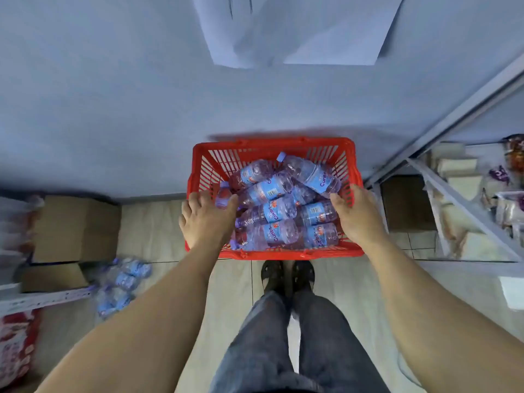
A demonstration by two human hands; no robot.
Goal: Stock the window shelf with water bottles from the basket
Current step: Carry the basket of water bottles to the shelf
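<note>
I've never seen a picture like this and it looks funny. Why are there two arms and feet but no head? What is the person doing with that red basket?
The camera sits on the person's head and looks down, so you see only their arms, legs and shoes. The red basket stands on the tiled floor by the wall, full of small water bottles lying on their sides. The left hand reaches in and touches a bottle's neck end; the right hand holds the basket's right rim. A metal shelf stands on the right, cardboard boxes on the left.
</note>
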